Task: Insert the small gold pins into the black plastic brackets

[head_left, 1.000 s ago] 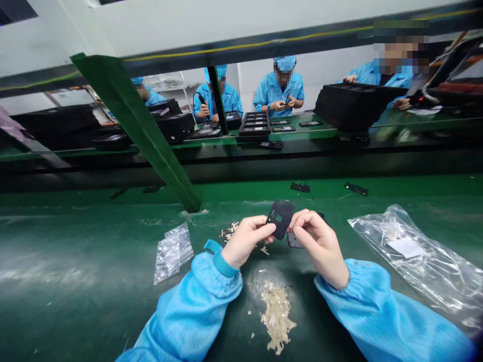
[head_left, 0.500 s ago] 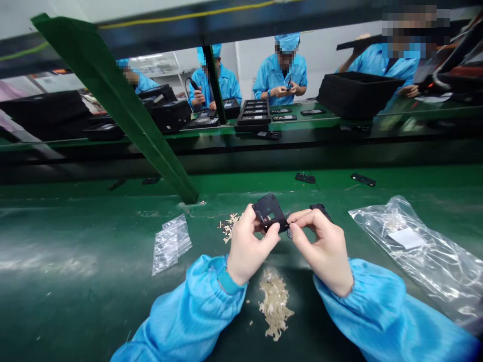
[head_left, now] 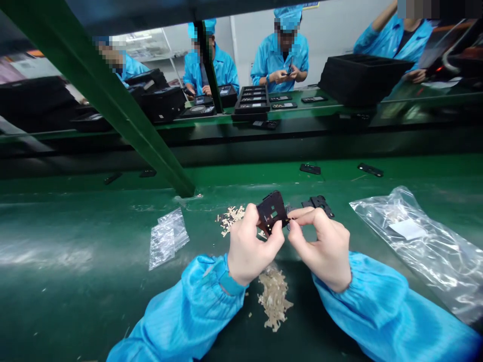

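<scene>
A thin black plastic phone housing part (head_left: 272,207) with small cutouts is held tilted up by my left hand (head_left: 251,246), thumb in front and fingers behind. My right hand (head_left: 320,246) is closed in a pinch at the part's right edge; whatever sits between its fingertips is too small to make out. Behind my right fingers lie more black plastic parts (head_left: 320,203). Left of the held part is a heap of small gold and dark pieces (head_left: 232,217). Between my forearms a pile of small beige strips (head_left: 274,299) rests on the green bench (head_left: 94,306).
Small clear bags (head_left: 169,239) lie at left, a large clear plastic bag (head_left: 433,251) at right. A slanted green post (head_left: 124,115) stands at left. Black phone parts (head_left: 310,169) lie farther back. Co-workers in blue sit across, beside stacked black trays (head_left: 362,80).
The view has shifted slightly. My left hand has turned the black housing part a little more upright, and the black parts behind my right hand show more. Across the bench, a co-worker's raised arm has moved.
</scene>
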Demonstrator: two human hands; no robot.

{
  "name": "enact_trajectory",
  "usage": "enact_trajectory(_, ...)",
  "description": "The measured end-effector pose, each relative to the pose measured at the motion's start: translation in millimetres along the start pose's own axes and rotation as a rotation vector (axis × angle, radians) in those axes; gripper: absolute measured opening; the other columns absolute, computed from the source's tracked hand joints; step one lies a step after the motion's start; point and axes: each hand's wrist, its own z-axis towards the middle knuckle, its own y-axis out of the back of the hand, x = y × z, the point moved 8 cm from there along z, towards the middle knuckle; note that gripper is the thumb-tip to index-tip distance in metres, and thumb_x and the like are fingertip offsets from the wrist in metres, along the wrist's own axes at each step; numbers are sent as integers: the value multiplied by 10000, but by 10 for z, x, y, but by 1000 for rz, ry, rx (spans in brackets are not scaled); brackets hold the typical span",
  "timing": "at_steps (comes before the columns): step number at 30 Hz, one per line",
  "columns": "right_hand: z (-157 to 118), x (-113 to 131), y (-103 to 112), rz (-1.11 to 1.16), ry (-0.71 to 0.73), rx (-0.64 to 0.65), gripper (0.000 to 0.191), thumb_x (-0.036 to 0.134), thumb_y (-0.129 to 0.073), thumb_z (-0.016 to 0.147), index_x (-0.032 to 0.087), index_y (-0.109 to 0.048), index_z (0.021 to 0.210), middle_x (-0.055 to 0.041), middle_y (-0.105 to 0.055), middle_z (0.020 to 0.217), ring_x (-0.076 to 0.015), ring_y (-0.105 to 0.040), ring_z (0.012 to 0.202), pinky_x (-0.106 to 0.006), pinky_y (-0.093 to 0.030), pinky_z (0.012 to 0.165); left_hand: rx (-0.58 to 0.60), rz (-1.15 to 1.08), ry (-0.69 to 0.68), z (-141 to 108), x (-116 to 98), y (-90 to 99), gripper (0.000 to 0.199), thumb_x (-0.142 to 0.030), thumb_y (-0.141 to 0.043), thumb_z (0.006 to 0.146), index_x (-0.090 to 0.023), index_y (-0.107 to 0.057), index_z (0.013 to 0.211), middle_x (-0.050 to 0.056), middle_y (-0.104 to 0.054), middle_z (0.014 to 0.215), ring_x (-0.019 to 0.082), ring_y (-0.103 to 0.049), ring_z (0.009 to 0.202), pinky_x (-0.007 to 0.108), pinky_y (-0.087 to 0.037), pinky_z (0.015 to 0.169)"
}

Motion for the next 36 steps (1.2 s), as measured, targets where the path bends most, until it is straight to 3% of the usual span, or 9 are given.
enact_trajectory(6, -3, 50, -21, -3, 63, 31, 142, 98, -553, 777, 209, -468, 747, -6, -649, 738, -123, -633, 652, -234, -490, 594, -16, 100, -57, -2, -17, 21, 184, -210, -586, 706, -201, -405, 740, -47, -582, 549, 97, -576, 456, 172, -444, 432)
enact_trajectory(19, 47, 58, -71, 113, 12, 190, 106, 99, -525, 801, 201, -502, 783, -30, -612, 760, -143, -597, 693, -269, -476, 636, 4, 161, -113, 40, -63, 61, 198, -216, -586, 715, -205, -389, 727, -45, -596, 560, 106, -596, 478, 186, -436, 450)
enact_trajectory(30, 23, -221, -158, 422, -386, 284, 85, 199, -538, 828, 185, -539, 744, -11, -620, 773, -126, -586, 689, -228, -481, 618, 12, 112, -103, 40, -49, 69, 182, -228, -591, 722, -197, -413, 745, -29, -620, 584, 109, -594, 481, 195, -426, 442)
enact_trajectory(36, 24, -256, -195, 519, -472, 299, 106, 225, -555, 813, 175, -545, 720, -10, -605, 736, -126, -569, 661, -236, -475, 605, 16, 59, -86, 43, -45, 77, 167, -209, -593, 713, -193, -431, 750, -28, -622, 591, 113, -603, 498, 195, -443, 452)
